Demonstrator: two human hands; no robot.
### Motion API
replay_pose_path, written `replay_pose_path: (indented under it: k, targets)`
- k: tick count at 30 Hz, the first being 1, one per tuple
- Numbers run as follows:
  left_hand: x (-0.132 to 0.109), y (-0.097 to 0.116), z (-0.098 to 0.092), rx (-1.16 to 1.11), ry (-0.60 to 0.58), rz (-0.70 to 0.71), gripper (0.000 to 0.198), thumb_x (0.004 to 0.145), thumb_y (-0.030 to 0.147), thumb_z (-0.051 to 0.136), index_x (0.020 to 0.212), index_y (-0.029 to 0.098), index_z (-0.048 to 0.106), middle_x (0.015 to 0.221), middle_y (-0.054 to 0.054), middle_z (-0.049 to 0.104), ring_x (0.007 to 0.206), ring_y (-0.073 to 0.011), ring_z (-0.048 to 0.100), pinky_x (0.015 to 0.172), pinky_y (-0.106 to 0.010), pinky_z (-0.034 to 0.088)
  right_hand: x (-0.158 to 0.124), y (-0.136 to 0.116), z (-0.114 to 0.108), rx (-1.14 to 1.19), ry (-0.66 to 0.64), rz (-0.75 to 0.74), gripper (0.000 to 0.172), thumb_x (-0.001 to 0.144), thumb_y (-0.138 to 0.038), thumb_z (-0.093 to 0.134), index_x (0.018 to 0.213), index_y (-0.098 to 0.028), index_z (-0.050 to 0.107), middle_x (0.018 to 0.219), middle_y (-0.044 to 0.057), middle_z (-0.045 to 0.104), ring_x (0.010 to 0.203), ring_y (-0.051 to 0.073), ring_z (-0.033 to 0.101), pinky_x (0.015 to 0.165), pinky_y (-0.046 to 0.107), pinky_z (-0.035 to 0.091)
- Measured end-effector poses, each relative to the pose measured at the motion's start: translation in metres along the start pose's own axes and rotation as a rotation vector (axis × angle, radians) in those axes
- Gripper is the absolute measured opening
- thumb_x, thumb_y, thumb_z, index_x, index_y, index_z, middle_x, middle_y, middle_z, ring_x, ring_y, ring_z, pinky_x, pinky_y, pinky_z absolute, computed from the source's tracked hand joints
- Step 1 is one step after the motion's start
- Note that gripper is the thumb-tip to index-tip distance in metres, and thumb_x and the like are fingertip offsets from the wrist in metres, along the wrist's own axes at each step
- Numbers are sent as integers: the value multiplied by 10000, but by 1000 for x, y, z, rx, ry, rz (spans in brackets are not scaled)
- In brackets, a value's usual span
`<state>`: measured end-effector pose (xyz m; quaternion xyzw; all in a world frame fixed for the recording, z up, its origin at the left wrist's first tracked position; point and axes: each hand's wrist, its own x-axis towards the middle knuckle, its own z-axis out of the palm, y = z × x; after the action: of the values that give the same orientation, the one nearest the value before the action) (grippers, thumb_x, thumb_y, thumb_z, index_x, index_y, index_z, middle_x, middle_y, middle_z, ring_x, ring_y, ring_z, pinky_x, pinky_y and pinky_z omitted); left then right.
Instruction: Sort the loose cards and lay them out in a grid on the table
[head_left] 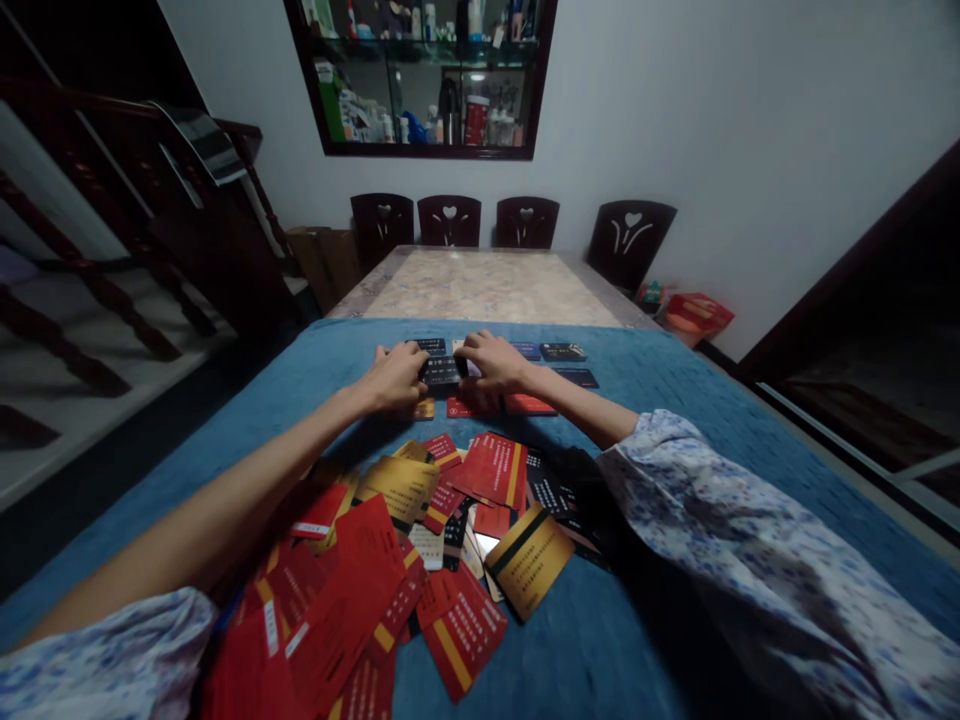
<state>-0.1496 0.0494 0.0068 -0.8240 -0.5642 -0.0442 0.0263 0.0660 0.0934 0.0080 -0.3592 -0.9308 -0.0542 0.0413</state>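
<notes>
My left hand [397, 376] and my right hand [491, 362] are close together over the far part of the blue cloth. Between them is a black card [442, 370] with pale print, and the curled fingers of each hand grip one end of it. Around my hands lie rows of cards: a dark card [564, 351] and a purple card [527, 350] behind, a red card [531, 404] and a gold card [424, 409] in front. Nearer me spreads a loose heap of red cards [352, 570], gold cards [532, 560] and black cards [551, 490]. My fingers partly hide the row cards.
The blue cloth [675, 440] covers the near part of a long table with a marbled top [487, 285]. Dark chairs [630, 235] stand along its far end. A wooden stair rail [112, 260] is at left, and a red bag [697, 315] rests beyond the right edge.
</notes>
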Motion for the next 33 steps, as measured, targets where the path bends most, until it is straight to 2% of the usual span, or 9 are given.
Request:
replay_pose_path:
  k: [8,15,18,22,33]
  targets:
    - [19,-19,0,-35,18,-60,407,797,284,608,1194,204,658,1224,-137,622,1181,-360,556,1015,-534,428,29,2,-4,-36,-30,64,480,882,-407,660,1301,-174,637,1310,191,566,1228,362,452,865,423,469]
    - [33,-34,2,-7,14,-111,459,750,270,611,1199,195,672,1253,-135,627,1181,-362,567,988,-481,476,55,7,-1,-34,-78,95,530,892,-428,650,1361,-185,605,1328,194,580,1252,377,462,883,436,466]
    - [42,-42,4,-7,-8,-124,475,743,260,609,1209,189,663,1262,-130,614,1173,-332,581,978,-425,498,67,9,1,-32,-85,102,534,887,-433,662,1355,-182,610,1345,199,579,1270,382,466,887,433,472]
    - [56,-54,11,-18,-25,-114,488,723,245,619,1203,171,670,1222,-113,618,1138,-287,603,992,-337,501,81,12,4,-37,-117,121,538,883,-429,682,1357,-183,616,1370,209,574,1284,393,476,914,456,480]
    - [84,-71,32,-57,-29,-154,400,712,194,646,1105,163,707,1127,-91,680,1087,-289,634,966,-341,519,105,22,16,-49,-164,164,511,893,-432,676,1342,-192,635,1392,206,597,1305,393,492,929,447,479]
